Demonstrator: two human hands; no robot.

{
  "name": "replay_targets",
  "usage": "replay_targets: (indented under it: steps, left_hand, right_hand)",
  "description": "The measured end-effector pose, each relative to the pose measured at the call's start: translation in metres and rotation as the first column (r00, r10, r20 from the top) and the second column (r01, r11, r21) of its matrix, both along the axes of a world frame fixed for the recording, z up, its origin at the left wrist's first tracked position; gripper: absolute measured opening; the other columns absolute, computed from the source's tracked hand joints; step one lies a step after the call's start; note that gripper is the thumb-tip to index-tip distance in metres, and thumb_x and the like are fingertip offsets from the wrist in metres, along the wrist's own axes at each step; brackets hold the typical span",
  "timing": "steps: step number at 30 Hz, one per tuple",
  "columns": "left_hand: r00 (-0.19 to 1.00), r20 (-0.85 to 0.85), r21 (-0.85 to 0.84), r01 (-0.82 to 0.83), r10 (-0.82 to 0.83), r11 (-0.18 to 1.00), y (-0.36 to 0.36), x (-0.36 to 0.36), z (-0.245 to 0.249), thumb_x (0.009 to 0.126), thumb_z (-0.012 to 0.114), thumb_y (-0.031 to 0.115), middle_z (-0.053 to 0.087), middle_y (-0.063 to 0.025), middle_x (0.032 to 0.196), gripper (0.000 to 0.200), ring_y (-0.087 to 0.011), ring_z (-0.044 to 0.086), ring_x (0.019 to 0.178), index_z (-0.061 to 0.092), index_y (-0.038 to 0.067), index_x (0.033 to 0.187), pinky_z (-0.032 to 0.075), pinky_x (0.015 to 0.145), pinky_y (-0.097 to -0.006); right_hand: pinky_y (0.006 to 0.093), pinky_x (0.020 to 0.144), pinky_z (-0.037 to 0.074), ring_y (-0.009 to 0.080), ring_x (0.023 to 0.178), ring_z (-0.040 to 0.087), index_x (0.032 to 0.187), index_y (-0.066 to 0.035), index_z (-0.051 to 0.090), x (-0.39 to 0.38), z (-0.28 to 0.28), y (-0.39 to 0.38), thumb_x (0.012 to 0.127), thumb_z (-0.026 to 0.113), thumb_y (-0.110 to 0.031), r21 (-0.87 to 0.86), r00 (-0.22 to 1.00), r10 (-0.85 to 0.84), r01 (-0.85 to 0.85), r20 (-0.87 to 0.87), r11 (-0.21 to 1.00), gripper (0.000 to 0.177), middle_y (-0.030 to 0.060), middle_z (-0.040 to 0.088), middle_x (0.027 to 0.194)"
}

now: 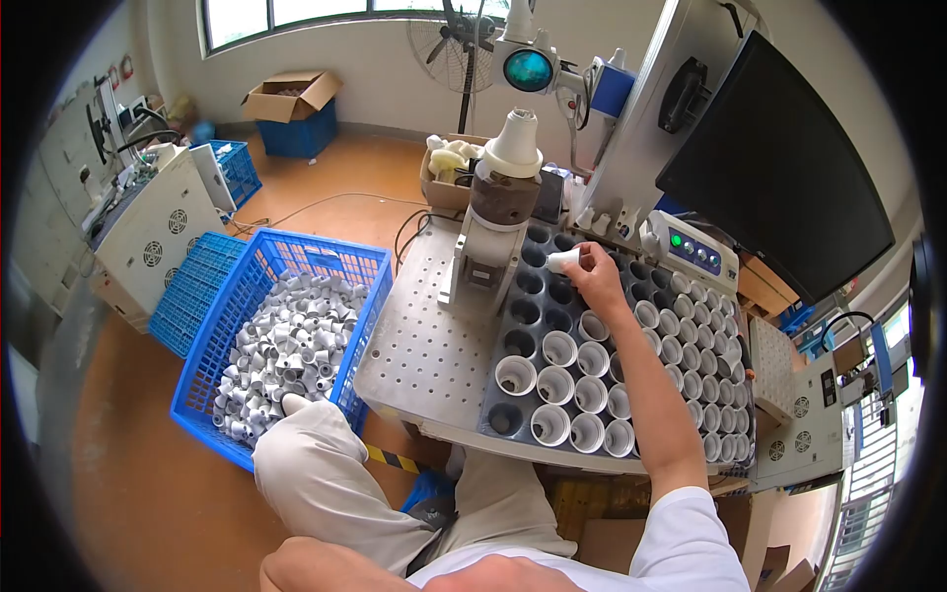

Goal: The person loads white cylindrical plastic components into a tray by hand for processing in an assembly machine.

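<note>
Left arm [326, 567]: bare, bent across the bottom edge of the view; its hand lies out of view, so whether it is spread, closed or holding something cannot be told.
Trousers [316, 464]: pale, seated person's; one knee just beside the blue basket.
Right hand [599, 279]: narrow grip, fingers and thumb closed on one white cup; arm reaching over the tray from a white sleeve.
White cup [563, 260]: one, held tilted almost on its side, above the far left part of the tray.
Tray [492, 395]: black, with rows of round wells; dark wells along its left side and far end, white cups [516, 375] standing mouth up in many others, mostly at the near side and the right.
Perforated plate [419, 340]: metal, left of the tray.
Upright device [505, 197]: cylindrical body, white conical top, standing at the far side between plate and tray.
Blue basket [340, 248]: slatted, on the floor left of the plate, holding a loose heap of small white parts [291, 345].
Control box [681, 247]: pale casing, green light, beyond the tray's far right side.
Monitor [779, 178]: dark screen, above and right of the control box.
Cardboard box [286, 104]: open, atop a blue crate [296, 136] near the wall.
</note>
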State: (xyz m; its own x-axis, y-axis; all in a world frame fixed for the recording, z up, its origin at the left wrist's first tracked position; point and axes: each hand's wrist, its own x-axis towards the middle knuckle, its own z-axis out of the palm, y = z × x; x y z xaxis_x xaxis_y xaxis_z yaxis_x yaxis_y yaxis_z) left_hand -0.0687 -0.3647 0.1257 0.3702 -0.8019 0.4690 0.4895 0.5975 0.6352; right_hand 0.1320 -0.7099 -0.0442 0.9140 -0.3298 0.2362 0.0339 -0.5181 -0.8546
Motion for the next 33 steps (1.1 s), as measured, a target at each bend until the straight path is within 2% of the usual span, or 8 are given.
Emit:
replay_targets:
  steps: [2,7,14,18,22,25,27,33]
  left_hand:
    - [0.976,0.157,-0.036,0.160,-0.153,0.986,-0.005,0.018,-0.008,0.091,0.044,0.057,0.045,-0.0057,0.054,0.064,-0.0151,0.040,0.045,0.047,0.001,0.060,0.030,0.044,-0.0294]
    - [0.972,0.144,-0.006,0.190,-0.188,0.982,0.005,0.031,0.007,0.089,0.058,0.047,0.044,-0.0054,0.058,0.055,-0.0161,0.041,0.049,0.041,0.002,0.062,0.032,0.047,-0.0312]
    - [0.817,0.403,-0.302,-0.307,0.413,0.902,0.001,0.023,0.010,0.094,0.056,0.031,0.058,-0.0187,0.074,0.048,-0.0232,0.053,0.055,0.051,-0.016,0.098,0.044,0.052,-0.0340]
    - [0.760,0.561,0.105,-0.458,0.328,0.883,0.044,0.039,0.055,0.091,0.056,0.021,0.060,-0.0181,0.086,0.033,-0.0250,0.057,0.072,0.054,-0.009,0.102,0.047,0.064,-0.0346]
    - [0.312,0.503,-0.288,-0.819,0.806,0.496,0.020,0.125,0.007,0.086,0.048,0.013,0.057,-0.0130,0.075,0.024,-0.0205,0.051,0.069,0.052,-0.007,0.072,0.042,0.064,-0.0341]
    - [0.054,0.466,-0.163,-0.976,0.883,0.145,0.006,0.207,-0.008,0.072,0.037,-0.002,0.061,-0.0154,0.073,0.019,-0.0199,0.054,0.072,0.052,-0.011,0.063,0.044,0.067,-0.0341]
    - [-0.047,0.584,-0.111,-0.994,0.811,0.022,-0.016,0.247,-0.004,0.066,0.030,-0.004,0.066,-0.0204,0.081,0.022,-0.0211,0.058,0.076,0.049,-0.011,0.057,0.047,0.071,-0.0337]
    - [-0.047,0.631,-0.067,-0.998,0.774,-0.005,-0.079,0.312,0.023,0.072,0.034,0.000,0.069,-0.0197,0.089,0.014,-0.0213,0.059,0.081,0.044,0.002,0.064,0.048,0.073,-0.0330]
  right_hand:
    - [0.0281,0.068,0.047,0.0135,0.072,0.057,0.105,0.001,0.058,0.003,-0.007,-0.007,0.077,0.069,-0.025,-0.078,1.000,-0.009,0.011,0.027,0.997,0.040,0.0069,0.063,0.081]
    - [0.0292,0.070,0.048,0.0148,0.072,0.057,0.103,0.000,0.059,0.003,-0.002,-0.002,0.076,0.069,-0.025,-0.062,0.999,0.020,-0.017,0.035,0.998,0.038,0.0080,0.063,0.081]
    - [0.0327,0.079,0.047,0.0226,0.083,0.059,0.107,0.003,0.058,0.004,-0.009,-0.012,0.074,0.071,-0.031,-0.079,1.000,-0.003,0.004,0.002,0.997,0.049,0.0136,0.064,0.093]
    - [0.0334,0.079,0.047,0.0236,0.083,0.060,0.106,0.003,0.057,0.003,-0.008,-0.009,0.073,0.070,-0.030,-0.045,1.000,-0.001,0.002,0.012,0.999,0.049,0.0152,0.063,0.094]
    - [0.0324,0.077,0.048,0.0204,0.082,0.059,0.105,0.003,0.055,0.001,-0.006,-0.010,0.072,0.071,-0.029,-0.078,1.000,-0.024,0.023,-0.009,0.997,0.048,0.0134,0.062,0.092]
    - [0.0304,0.071,0.049,0.0167,0.078,0.059,0.108,0.004,0.053,-0.003,0.003,-0.005,0.073,0.071,-0.025,0.031,0.998,-0.046,0.047,-0.034,0.998,0.050,0.0109,0.059,0.086]
    - [0.0284,0.063,0.050,0.0152,0.075,0.058,0.101,0.004,0.048,-0.006,0.011,-0.001,0.070,0.072,-0.020,0.187,0.999,-0.023,0.031,-0.041,0.982,0.045,0.0103,0.055,0.085]
    - [0.0291,0.067,0.058,0.0172,0.072,0.061,0.082,-0.006,0.042,-0.004,0.056,-0.006,0.073,0.071,-0.014,0.404,0.993,-0.029,-0.020,0.113,0.914,0.031,0.0077,0.051,0.085]
